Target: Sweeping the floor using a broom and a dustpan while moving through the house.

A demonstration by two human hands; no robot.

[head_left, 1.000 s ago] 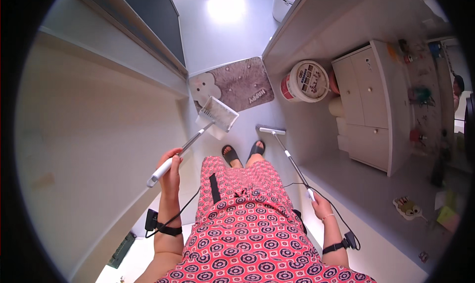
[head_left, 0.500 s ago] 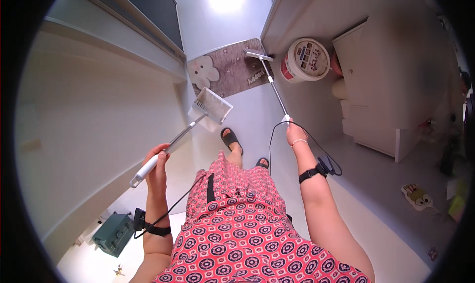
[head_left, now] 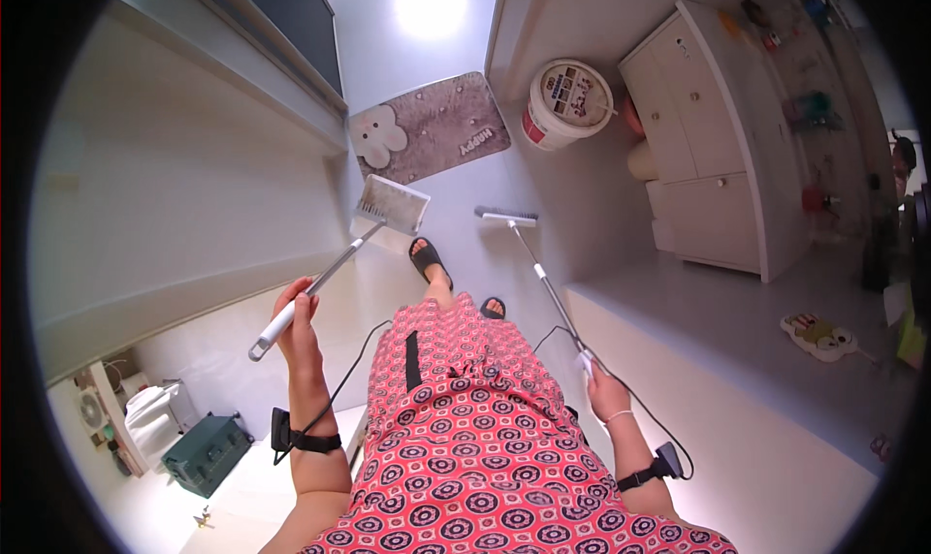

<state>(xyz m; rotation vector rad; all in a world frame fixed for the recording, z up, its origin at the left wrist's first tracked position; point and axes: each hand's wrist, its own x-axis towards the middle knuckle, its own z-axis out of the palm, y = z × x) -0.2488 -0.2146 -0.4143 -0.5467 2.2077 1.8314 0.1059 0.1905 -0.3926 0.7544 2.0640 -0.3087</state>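
My left hand (head_left: 299, 312) is closed round the white grip of a long-handled dustpan (head_left: 396, 203). Its white pan, with comb teeth along the back, is by the floor near my left foot, just short of the mat. Fingers wrapped round the handle, my right hand (head_left: 608, 396) holds a broom (head_left: 524, 219) with a thin metal pole. The broom's white head and grey bristles are over the floor to the right of the dustpan, apart from it.
A grey-brown doormat (head_left: 441, 127) with a rabbit picture lies ahead. To its right stand a lidded white bucket (head_left: 572, 103) and a pale cabinet (head_left: 693, 137). A green box (head_left: 206, 454) sits behind on the left, and a cartoon-shaped mat (head_left: 819, 337) lies at right.
My right hand has drawn the broom back from the mat's far right corner, toward me. The dustpan stays near my left foot, and the whole view has shifted slightly.
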